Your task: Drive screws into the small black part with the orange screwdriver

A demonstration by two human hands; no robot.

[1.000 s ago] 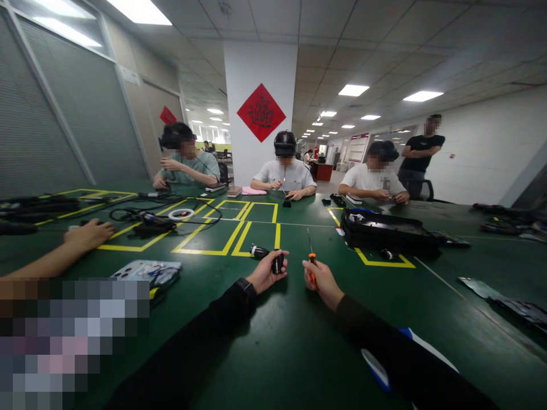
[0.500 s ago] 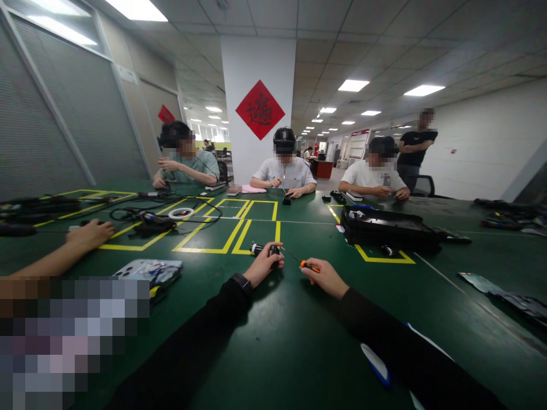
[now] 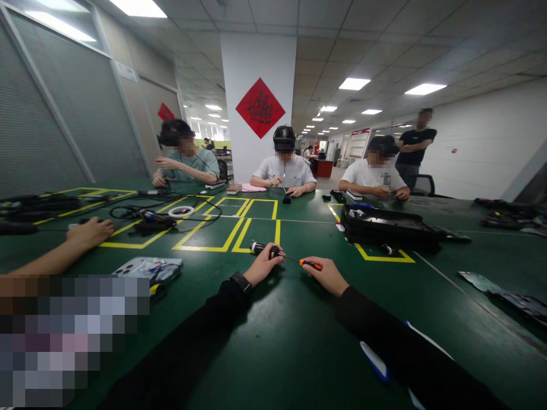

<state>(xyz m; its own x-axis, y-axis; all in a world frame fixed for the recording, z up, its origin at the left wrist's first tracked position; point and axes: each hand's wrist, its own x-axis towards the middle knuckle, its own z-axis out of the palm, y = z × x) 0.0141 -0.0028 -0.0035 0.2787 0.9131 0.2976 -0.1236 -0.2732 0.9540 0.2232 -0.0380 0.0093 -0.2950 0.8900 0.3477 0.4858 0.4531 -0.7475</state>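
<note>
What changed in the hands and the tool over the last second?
The right hand tipped the orange-handled screwdriver from upright to nearly level, its tip now pointing left at the small black part. The left hand lowered that part toward the green table. Both grips held; the black case stayed put.

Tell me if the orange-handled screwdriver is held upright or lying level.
Nearly level: the orange-handled screwdriver in the right hand points sideways at the small black cylindrical part under the left hand.
</note>
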